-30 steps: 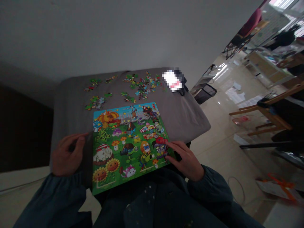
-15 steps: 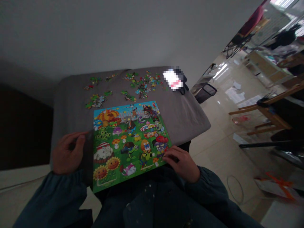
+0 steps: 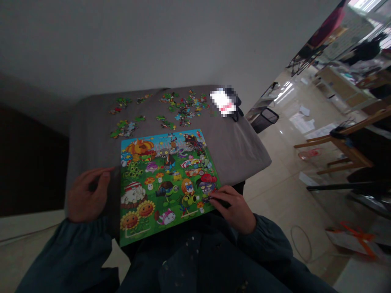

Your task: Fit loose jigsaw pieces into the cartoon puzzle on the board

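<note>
A picture puzzle board point(image 3: 166, 203) lies near the front edge of the cloth-covered table, showing cartoon plants, sunflowers and a pumpkin on green under a blue strip. My left hand point(image 3: 88, 195) rests on the cloth left of the board, holding nothing, with fingers stretched forward and thumb apart. Over the board's lower right edge, my right hand point(image 3: 233, 207) has its thumb and fingertips close together at the picture; whatever is between them is too small to make out. Loose jigsaw pieces point(image 3: 186, 108) lie in groups beyond the board, with more pieces point(image 3: 124, 129) at the back left.
The grey table cloth point(image 3: 241, 150) reaches the wall behind. A blurred-out bright object point(image 3: 222, 101) with a dark strap lies at the back right corner. To the right, a wooden chair point(image 3: 342, 160), a dark bin point(image 3: 264, 120) and a cable stand or lie on the tiled floor.
My right fingertips have shifted very slightly at the board's lower right edge. The left hand, the board and the loose pieces stay where they were; the view moves a little.
</note>
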Demonstrator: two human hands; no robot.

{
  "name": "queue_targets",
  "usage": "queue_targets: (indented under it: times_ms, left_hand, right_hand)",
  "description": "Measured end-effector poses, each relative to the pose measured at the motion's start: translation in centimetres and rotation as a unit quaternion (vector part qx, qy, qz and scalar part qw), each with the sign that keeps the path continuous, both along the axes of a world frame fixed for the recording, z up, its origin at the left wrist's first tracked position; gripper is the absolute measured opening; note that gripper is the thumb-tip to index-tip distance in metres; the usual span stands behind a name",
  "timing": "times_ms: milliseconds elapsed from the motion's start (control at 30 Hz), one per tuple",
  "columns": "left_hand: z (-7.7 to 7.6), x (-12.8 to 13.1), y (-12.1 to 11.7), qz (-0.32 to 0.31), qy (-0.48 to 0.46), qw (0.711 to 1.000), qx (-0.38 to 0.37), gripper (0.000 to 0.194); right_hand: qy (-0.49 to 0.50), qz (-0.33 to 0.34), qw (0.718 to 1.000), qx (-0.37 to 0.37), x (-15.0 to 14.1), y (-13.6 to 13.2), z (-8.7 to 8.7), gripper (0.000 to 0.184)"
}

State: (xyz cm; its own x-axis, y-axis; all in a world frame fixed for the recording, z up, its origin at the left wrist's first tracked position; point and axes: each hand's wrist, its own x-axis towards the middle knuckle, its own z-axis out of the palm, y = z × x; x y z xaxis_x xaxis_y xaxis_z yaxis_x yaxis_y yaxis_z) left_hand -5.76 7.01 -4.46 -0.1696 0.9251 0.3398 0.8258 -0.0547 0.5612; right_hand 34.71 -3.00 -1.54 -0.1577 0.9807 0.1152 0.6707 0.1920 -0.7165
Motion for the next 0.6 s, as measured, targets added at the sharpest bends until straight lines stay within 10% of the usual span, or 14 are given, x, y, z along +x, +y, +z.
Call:
queue_targets:
  times_ms: [600]
  left_hand:
    - [0.3,0.3,0.0,0.014,0.007,1.0,-0.003,0.041]
  right_hand:
    - [-0.213,0.084,0.971,0.07,-0.5,-2.8,1.3,0.04]
